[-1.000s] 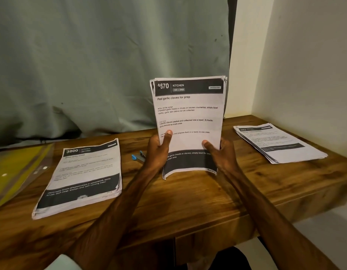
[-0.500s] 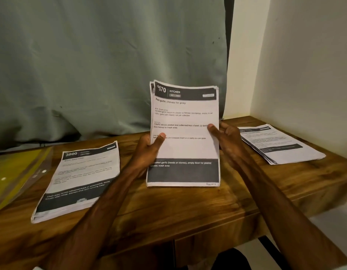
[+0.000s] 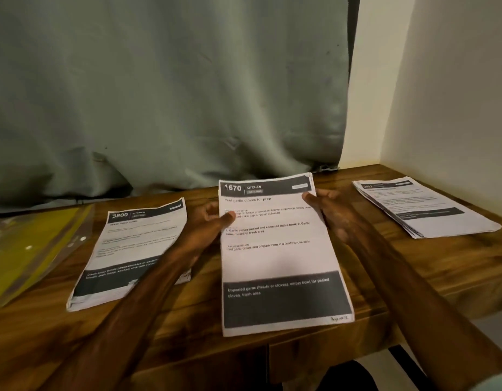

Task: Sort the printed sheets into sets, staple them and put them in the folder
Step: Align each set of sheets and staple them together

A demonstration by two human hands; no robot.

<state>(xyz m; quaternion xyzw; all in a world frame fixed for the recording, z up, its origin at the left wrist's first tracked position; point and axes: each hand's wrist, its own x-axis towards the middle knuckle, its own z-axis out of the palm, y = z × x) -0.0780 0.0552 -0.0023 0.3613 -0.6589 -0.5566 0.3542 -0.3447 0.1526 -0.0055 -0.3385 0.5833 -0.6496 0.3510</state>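
A stack of printed sheets headed "1670 KITCHEN" [image 3: 278,258] lies nearly flat on the wooden table [image 3: 413,266], its bottom edge at the table's front. My left hand [image 3: 213,221] grips its left edge with the thumb on top. My right hand [image 3: 326,210] holds the upper right edge, thumb over the page. A second stack headed "3800" [image 3: 131,249] lies to the left, partly under my left forearm. A third stack [image 3: 424,210] lies at the far right. A yellow clear-fronted folder [image 3: 32,249] sits at the left edge.
A grey-green curtain [image 3: 165,94] hangs behind the table. A white wall [image 3: 455,94] closes the right side, close to the right stack. No stapler is visible.
The 1670 stack went from upright in both hands down to nearly flat on the table. Both hands slid up from its lower part to its upper edges.
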